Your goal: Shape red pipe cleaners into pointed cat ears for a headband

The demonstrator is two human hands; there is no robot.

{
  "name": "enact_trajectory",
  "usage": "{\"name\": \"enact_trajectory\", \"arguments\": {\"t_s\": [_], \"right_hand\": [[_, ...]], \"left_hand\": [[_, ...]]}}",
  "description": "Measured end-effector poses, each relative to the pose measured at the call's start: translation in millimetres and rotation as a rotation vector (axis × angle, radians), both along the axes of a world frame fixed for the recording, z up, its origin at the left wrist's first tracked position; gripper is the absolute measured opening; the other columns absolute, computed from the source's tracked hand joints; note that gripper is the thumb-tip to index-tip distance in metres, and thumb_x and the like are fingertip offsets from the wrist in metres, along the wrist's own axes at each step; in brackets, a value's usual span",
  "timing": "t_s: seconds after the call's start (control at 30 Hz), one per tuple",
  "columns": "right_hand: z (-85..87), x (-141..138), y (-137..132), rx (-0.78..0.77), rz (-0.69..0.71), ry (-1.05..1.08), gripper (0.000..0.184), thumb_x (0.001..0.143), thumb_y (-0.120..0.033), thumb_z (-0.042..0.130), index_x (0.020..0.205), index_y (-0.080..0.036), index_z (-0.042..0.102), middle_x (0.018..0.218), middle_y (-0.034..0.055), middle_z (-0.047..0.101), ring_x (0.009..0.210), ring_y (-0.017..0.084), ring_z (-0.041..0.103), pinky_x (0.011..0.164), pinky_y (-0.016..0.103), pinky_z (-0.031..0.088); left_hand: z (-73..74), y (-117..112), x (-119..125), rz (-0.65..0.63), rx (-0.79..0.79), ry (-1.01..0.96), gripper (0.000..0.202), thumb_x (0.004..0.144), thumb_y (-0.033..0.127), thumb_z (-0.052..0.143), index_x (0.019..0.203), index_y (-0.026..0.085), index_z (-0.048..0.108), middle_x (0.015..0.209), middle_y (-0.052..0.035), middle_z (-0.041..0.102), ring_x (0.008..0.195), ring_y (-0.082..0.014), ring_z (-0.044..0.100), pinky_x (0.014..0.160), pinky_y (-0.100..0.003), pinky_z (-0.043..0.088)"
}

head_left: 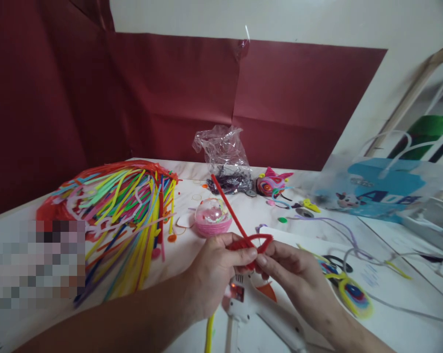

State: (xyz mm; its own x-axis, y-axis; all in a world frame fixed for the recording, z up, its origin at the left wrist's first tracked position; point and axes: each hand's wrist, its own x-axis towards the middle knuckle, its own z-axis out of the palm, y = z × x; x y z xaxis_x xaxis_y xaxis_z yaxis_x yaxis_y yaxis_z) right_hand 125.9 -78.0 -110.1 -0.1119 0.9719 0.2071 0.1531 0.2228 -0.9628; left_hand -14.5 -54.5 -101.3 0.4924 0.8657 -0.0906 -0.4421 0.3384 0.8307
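Observation:
My left hand (214,267) pinches a red pipe cleaner (232,211) between thumb and fingers in the middle of the view. One straight end sticks up to the upper left. Across from it, my right hand (298,274) grips a bent part of the same pipe cleaner, which makes a pointed loop between the two hands. More red pipe cleaner is bunched under the fingers, partly hidden. Below the hands lies a white tool (280,324) resembling a glue gun, with a glowing orange-red spot. An orange piece (267,291) shows beside it.
On the left lies a big bundle of coloured pipe cleaners (126,196). Behind my hands are a pink clear-topped ball (213,218), a crinkled plastic bag (227,152) and a pink fuzzy figure (272,184). Yellow-rimmed pieces (356,296) and a blue-printed bag (379,189) are right.

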Motion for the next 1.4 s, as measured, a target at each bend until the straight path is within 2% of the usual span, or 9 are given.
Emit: {"name": "enact_trajectory", "arguments": {"t_s": [0.17,0.37,0.5,0.6,0.8,0.9,1.03,1.23,1.4], "right_hand": [[3.4,-1,0,-0.044,0.045,0.037,0.025,0.073,-0.038,0.063,0.065,-0.015,0.06,0.057,-0.001,0.054,0.051,0.011,0.044,0.048,0.023,0.036],[2.4,0,4,-0.075,-0.063,0.131,0.033,0.062,-0.041,0.071,0.051,-0.016,0.052,0.044,-0.0039,0.048,0.04,0.008,0.039,0.039,0.02,0.034],[3.2,1,6,-0.12,-0.057,0.128,0.033,0.06,-0.038,0.073,0.049,-0.016,0.051,0.043,-0.0042,0.048,0.039,0.008,0.04,0.039,0.02,0.034],[5.9,1,6,-0.153,-0.052,0.128,0.032,0.06,-0.041,0.072,0.053,-0.015,0.056,0.047,-0.0029,0.051,0.043,0.009,0.042,0.042,0.021,0.036],[0.2,7,11,-0.104,0.007,0.147,0.028,0.069,-0.038,0.067,0.056,-0.014,0.06,0.049,-0.0029,0.05,0.046,0.008,0.041,0.044,0.019,0.034],[-3.6,9,13,-0.091,-0.029,0.205,0.025,0.067,-0.036,0.07,0.061,-0.015,0.059,0.051,-0.0038,0.051,0.042,0.007,0.04,0.041,0.019,0.033],[-0.7,6,12,-0.047,-0.135,0.147,0.026,0.064,-0.039,0.072,0.061,-0.016,0.06,0.048,-0.002,0.057,0.042,0.01,0.049,0.044,0.021,0.039],[6.2,1,6,-0.04,-0.038,0.175,0.02,0.068,-0.034,0.07,0.079,-0.018,0.071,0.075,0.0046,0.072,0.072,0.018,0.062,0.071,0.027,0.048],[1.1,1,6,-0.03,0.019,0.228,0.021,0.074,-0.033,0.064,0.087,-0.019,0.073,0.075,0.0041,0.071,0.071,0.019,0.062,0.072,0.029,0.047]], "left_hand": [[-4.1,0,1,0.026,-0.026,-0.028,0.012,0.064,0.017,0.067,0.073,0.01,0.063,0.068,-0.0041,0.062,0.064,-0.0108,0.056,0.068,-0.024,0.041],[3.5,2,-2,0.075,0.105,0.125,0.021,0.07,0.029,0.063,0.074,0.009,0.06,0.063,-0.0047,0.061,0.057,-0.0136,0.056,0.062,-0.03,0.044],[7.8,7,-4,0.187,0.244,0.247,0.014,0.066,0.022,0.065,0.068,0.008,0.061,0.061,-0.0042,0.061,0.058,-0.0139,0.057,0.062,-0.028,0.044],[6.6,10,-4,0.233,0.231,0.278,0.012,0.066,0.02,0.064,0.067,0.008,0.062,0.061,-0.0045,0.062,0.057,-0.0145,0.057,0.06,-0.028,0.044],[5.8,6,-3,0.088,0.088,0.119,0.012,0.068,0.02,0.06,0.066,0.008,0.061,0.06,-0.006,0.062,0.055,-0.0153,0.057,0.058,-0.03,0.045],[6.3,6,-3,0.055,0.097,0.074,0.01,0.068,0.017,0.057,0.062,0.009,0.06,0.058,-0.0042,0.06,0.055,-0.0124,0.055,0.056,-0.025,0.043],[7.1,6,-2,0.194,0.209,0.223,0.009,0.068,0.017,0.058,0.063,0.01,0.061,0.055,-0.002,0.058,0.051,-0.0097,0.051,0.052,-0.022,0.039],[4.3,-1,1,0.348,0.5,0.437,0.011,0.066,0.016,0.06,0.074,0.01,0.066,0.073,-0.0069,0.062,0.071,-0.0167,0.059,0.066,-0.027,0.046],[-1.5,-5,-1,0.252,0.697,0.517,0.017,0.073,0.022,0.056,0.08,0.012,0.068,0.078,-0.007,0.06,0.072,-0.0158,0.058,0.062,-0.025,0.045]]}}
